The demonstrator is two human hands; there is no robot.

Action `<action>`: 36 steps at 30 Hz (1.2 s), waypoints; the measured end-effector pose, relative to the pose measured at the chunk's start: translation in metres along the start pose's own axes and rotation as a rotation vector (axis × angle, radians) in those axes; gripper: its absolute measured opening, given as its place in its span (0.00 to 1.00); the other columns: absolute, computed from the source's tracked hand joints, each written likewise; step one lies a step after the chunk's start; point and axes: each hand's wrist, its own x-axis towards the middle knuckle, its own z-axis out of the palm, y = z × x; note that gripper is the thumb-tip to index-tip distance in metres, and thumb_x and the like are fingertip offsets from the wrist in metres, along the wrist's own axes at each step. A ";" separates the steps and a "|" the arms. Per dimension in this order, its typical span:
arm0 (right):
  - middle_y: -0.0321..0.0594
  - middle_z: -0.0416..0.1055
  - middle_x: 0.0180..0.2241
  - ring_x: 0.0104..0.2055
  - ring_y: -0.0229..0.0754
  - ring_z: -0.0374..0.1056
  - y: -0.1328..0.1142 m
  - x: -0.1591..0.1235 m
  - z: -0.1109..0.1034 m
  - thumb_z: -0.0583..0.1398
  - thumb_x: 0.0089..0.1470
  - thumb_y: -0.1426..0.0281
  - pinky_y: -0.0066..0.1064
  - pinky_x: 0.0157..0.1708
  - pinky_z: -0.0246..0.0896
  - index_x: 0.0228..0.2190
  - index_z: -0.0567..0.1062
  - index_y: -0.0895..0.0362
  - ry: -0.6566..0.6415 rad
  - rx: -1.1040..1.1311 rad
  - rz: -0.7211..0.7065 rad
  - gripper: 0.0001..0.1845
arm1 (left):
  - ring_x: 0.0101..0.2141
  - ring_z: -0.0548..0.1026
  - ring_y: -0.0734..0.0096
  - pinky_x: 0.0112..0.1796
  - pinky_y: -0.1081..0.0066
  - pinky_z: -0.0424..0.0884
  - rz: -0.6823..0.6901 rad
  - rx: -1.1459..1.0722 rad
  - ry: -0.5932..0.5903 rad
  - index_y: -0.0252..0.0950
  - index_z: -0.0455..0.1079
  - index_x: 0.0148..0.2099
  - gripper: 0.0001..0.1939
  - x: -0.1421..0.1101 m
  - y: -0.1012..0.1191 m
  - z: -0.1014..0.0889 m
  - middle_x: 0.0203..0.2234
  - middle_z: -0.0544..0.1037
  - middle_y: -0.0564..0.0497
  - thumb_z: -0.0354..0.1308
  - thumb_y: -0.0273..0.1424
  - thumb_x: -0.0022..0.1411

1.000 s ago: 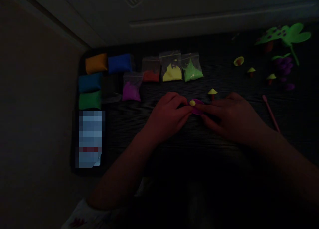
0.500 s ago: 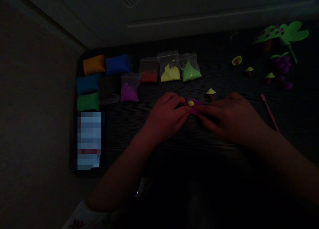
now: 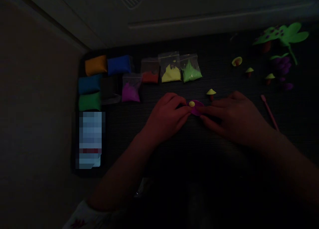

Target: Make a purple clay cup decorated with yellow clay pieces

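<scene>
On the dark counter [image 3: 129,132], four yellow-capped mushrooms [image 3: 211,92] look finished. Your left hand [image 3: 165,117] pinches the purple disc [image 3: 198,104], which bears one yellow ball [image 3: 191,104]; your right hand [image 3: 236,116] touches its other side, whether pinching I cannot tell. How much shaping remains is unclear.

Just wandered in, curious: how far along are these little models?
Four yellow-capped mushrooms and a purple cluster look finished. The left hand and right hand touch a purple disc bearing a yellow ball. That disc seems left to finish; beyond that, I cannot tell.
</scene>
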 end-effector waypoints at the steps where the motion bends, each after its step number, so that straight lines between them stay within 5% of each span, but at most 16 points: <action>1: 0.37 0.72 0.28 0.31 0.42 0.67 0.000 0.000 0.000 0.50 0.56 0.61 0.35 0.34 0.45 0.45 0.71 0.51 0.006 0.003 -0.003 0.18 | 0.41 0.64 0.67 0.44 0.65 0.64 -0.002 0.000 -0.001 0.37 0.71 0.42 0.09 0.000 0.000 0.000 0.37 0.72 0.49 0.52 0.30 0.60; 29: 0.37 0.71 0.28 0.33 0.42 0.67 0.002 -0.003 -0.003 0.50 0.56 0.62 0.35 0.36 0.46 0.40 0.74 0.53 -0.002 0.052 -0.022 0.16 | 0.41 0.63 0.67 0.44 0.64 0.64 -0.010 -0.007 -0.005 0.37 0.71 0.42 0.09 -0.001 0.001 0.000 0.37 0.72 0.49 0.52 0.30 0.61; 36: 0.37 0.71 0.28 0.32 0.41 0.66 0.002 -0.001 0.001 0.51 0.55 0.63 0.34 0.35 0.47 0.45 0.71 0.53 0.032 0.088 -0.022 0.18 | 0.41 0.63 0.67 0.44 0.66 0.64 0.007 -0.011 0.016 0.36 0.71 0.41 0.09 -0.001 0.000 0.000 0.37 0.73 0.50 0.53 0.30 0.60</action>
